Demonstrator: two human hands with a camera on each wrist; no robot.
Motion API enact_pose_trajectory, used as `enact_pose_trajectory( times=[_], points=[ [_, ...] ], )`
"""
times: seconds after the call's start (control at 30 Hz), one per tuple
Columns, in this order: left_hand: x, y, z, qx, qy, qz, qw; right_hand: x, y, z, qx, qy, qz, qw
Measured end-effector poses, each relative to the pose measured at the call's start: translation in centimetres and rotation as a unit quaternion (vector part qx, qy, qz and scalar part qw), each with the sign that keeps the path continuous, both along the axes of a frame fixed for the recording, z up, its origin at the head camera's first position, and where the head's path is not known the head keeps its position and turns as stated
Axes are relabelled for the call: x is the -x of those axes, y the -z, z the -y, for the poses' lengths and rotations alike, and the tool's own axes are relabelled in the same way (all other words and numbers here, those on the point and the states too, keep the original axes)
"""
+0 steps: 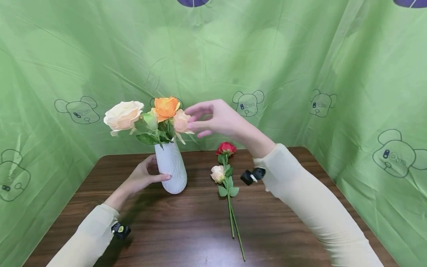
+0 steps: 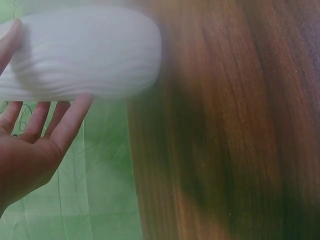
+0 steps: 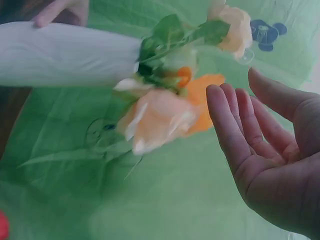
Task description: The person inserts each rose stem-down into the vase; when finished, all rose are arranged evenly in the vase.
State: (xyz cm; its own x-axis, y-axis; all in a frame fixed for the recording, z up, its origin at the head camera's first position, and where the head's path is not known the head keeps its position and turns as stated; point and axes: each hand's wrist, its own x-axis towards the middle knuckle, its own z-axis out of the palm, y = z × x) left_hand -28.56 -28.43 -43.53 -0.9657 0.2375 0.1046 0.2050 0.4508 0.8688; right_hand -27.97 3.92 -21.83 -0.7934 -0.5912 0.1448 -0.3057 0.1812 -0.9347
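Observation:
A white vase (image 1: 171,167) with a wavy ribbed surface leans slightly left in the head view. My left hand (image 1: 143,176) grips it from the left, thumb across the front; the left wrist view has fingers along one side of the vase (image 2: 100,55). Out of its mouth rise a large cream rose (image 1: 123,115), an orange rose (image 1: 166,107), a pale green bud (image 1: 150,119) and a peach rose (image 1: 181,121). Beside the peach rose is my right hand (image 1: 213,118), fingers loosely extended. In the right wrist view that hand (image 3: 270,145) holds nothing.
A red rose (image 1: 226,148) and a cream-pink rose (image 1: 218,174) lie on the brown wooden table (image 1: 273,230), right of the vase, their long stems crossing toward the near edge. Green cloth (image 1: 283,74) with printed bear faces hangs around the back and sides.

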Motion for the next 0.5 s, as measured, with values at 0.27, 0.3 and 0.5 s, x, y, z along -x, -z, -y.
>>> enact_pose_trajectory(
  times=[0.27, 0.3, 0.5],
  points=[
    [-0.1, 0.2, -0.2, -0.002, -0.001, 0.0, 1.0, -0.5, 7.0, -6.1, 0.004, 0.036, 0.08, 0.9961],
    [-0.1, 0.3, -0.2, -0.004, 0.0, 0.001, 1.0, -0.5, 7.8, -6.7, 0.007, 0.042, 0.091, 0.9949],
    [-0.2, 0.2, -0.3, -0.013, 0.001, 0.003, 0.9999, -0.2, 11.8, -9.9, 0.012, 0.08, 0.134, 0.9877]
  ],
)
